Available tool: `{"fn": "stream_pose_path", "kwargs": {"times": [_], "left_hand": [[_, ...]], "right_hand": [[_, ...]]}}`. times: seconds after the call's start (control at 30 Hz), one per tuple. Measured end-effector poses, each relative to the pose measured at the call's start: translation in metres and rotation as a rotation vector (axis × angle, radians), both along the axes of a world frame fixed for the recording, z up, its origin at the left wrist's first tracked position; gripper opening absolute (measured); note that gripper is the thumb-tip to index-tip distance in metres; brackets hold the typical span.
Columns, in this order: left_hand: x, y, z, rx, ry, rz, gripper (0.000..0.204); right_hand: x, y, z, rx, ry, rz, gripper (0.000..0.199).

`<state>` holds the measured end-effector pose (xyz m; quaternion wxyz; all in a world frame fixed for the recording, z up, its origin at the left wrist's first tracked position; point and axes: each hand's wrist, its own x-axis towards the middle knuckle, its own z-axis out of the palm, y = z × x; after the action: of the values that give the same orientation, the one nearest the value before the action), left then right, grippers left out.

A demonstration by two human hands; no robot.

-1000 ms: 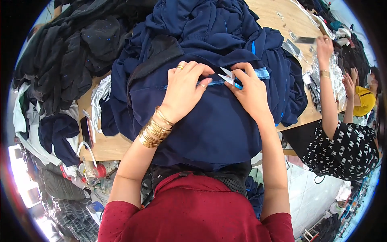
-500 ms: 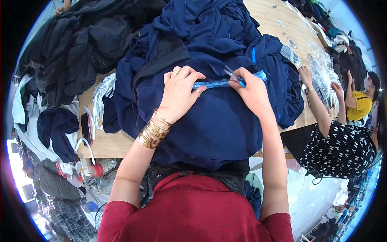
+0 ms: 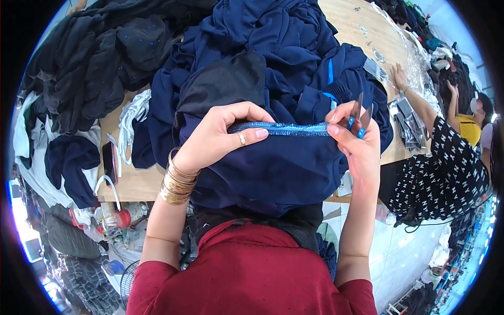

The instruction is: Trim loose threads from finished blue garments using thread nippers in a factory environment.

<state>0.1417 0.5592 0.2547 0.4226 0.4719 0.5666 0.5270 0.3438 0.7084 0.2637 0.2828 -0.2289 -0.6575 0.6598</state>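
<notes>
The navy garment (image 3: pixel 262 176) lies directly in front of the person, its near part a smooth, matte panel with a rounded lower edge. The blue seam strip (image 3: pixel 298 129) runs nearly level across its upper part, between the two hands. The strip is narrow and slightly glossy, with dense, ladder-like stitching along its left portion.

The left hand (image 3: pixel 218 134) is narrow, pinching the strip's left portion between thumb and fingers. The right hand (image 3: pixel 361 152) is likewise narrow: thumb and forefinger grip the strip's right end, while the same hand retains the snips (image 3: pixel 367 116). The snips have blue handles and two tapered, dark grey blades, standing apart with tips directed upward. Thin gold bangles (image 3: pixel 177 185) stack around the left wrist.

Above the left hand lies a dull black fabric panel (image 3: pixel 228 79). Beyond it, the navy fabric heap (image 3: pixel 262 34) forms deep, soft folds. At left, the black fabric pile (image 3: pixel 100 65) shows a thick, crumpled surface. White cords (image 3: pixel 137 118) lie tangled on the pale wooden table (image 3: pixel 139 186).
</notes>
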Motion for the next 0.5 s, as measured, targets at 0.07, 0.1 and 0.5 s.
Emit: {"fn": "stream_pose_path", "kwargs": {"times": [0.07, 0.1, 0.5], "left_hand": [[0.002, -0.002, 0.000, 0.020, 0.017, -0.019, 0.020], [0.003, -0.004, 0.000, 0.041, 0.035, -0.036, 0.021], [0.008, 0.004, 0.002, 0.127, 0.253, -0.113, 0.014]], "right_hand": [[0.003, -0.006, -0.001, -0.004, 0.038, -0.006, 0.012], [0.005, -0.008, -0.002, -0.004, 0.038, -0.008, 0.012], [0.019, -0.015, -0.009, 0.090, 0.054, -0.047, 0.014]]}}
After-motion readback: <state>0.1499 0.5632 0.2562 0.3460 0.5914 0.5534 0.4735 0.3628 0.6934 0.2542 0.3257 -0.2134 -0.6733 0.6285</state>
